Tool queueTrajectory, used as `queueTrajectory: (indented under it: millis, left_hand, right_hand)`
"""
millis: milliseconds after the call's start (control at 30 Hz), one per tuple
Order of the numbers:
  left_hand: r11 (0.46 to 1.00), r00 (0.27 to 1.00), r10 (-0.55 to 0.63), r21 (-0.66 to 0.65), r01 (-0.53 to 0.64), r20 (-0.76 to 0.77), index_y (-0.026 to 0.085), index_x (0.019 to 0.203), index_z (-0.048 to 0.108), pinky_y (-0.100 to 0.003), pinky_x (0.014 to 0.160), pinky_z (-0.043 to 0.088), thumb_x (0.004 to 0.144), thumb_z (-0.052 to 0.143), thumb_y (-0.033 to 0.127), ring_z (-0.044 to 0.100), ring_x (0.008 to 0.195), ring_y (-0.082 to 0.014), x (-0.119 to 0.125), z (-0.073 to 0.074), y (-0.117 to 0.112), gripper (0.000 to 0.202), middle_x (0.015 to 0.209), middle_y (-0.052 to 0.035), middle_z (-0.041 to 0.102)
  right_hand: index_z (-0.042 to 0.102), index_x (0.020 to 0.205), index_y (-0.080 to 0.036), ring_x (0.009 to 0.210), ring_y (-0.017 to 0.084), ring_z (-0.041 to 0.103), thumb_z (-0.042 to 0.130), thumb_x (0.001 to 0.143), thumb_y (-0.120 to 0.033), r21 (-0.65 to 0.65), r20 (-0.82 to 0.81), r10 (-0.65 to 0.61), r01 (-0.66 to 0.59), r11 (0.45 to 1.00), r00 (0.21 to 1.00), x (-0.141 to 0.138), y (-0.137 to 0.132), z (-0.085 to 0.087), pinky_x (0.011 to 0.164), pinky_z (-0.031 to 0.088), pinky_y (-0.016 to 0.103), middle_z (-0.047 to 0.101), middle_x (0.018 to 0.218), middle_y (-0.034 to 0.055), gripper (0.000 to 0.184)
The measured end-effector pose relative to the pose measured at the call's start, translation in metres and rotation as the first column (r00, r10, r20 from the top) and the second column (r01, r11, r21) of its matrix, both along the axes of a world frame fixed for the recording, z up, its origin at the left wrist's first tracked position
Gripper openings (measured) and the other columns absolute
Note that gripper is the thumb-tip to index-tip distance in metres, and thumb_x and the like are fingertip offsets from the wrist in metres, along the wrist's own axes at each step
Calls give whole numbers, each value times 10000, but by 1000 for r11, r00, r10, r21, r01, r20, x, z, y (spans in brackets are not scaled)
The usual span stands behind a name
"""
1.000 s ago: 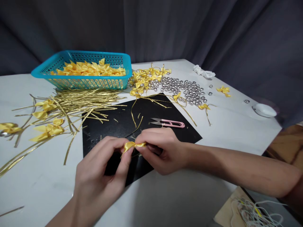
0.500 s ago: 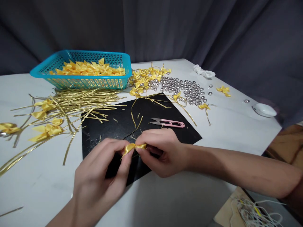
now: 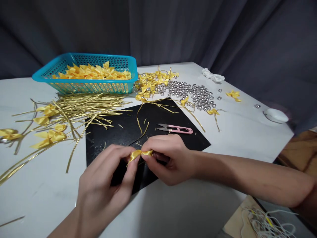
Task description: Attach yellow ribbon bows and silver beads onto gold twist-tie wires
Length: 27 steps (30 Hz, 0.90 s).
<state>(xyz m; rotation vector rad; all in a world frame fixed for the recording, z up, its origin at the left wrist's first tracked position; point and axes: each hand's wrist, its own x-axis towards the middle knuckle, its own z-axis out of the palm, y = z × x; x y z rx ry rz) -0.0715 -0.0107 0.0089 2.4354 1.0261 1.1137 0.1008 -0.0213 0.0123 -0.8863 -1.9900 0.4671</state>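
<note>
White tabletop [image 3: 223, 138] under me, dark curtain behind; over the near edge of a black mat [image 3: 123, 132] my left hand [image 3: 104, 188] and right hand [image 3: 165, 158] both pinch one small yellow ribbon bow [image 3: 140, 153]. My fingertips hide its middle, so I cannot make out any tie there. Pink snips [image 3: 175, 128] lie just beyond, gold wire ties [image 3: 81, 105] and a blue basket [image 3: 84, 86] far left.

One blue basket [image 3: 86, 86] holds too many yellow bows [image 3: 94, 72] to count. One pink pair of scissors [image 3: 176, 129] lies on one black mat [image 3: 123, 129]. Two hands [image 3: 104, 188] [image 3: 168, 158] hold one bow [image 3: 139, 153]. The gold ties [image 3: 81, 105] and silver beads [image 3: 195, 96] are too many to count
</note>
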Motion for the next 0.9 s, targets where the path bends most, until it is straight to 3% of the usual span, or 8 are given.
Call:
queueTrajectory:
  millis: [733,833,900]
  left_hand:
    - [999,997,-36,-1,36,-65,215,875,530,-198,629,444,842,500,130,574,655,-102,-1,1,1,96,752,31,588]
    - [999,999,-10,35,12,-50,218,873,530,-215,627,452,842,503,134,577,641,-111,0,0,1,93,745,26,595]
    - [999,999,22,46,-21,-28,219,868,533,-224,627,456,836,514,130,576,633,-113,0,1,1,96,743,24,600]
  right_hand:
    - [435,599,-140,474,35,314,452,732,-70,-9,-23,-45,45,999,999,-4,-2,-4,448,274,151,369,518,-48,151]
    - [484,639,-126,452,31,320,454,782,-106,-83,-53,-81,77,994,995,-5,-3,-2,448,286,148,356,497,-58,147]
    - [537,702,-106,464,36,370,459,823,-164,-200,-69,-84,69,977,994,-4,-3,2,464,325,149,430,522,-38,156]
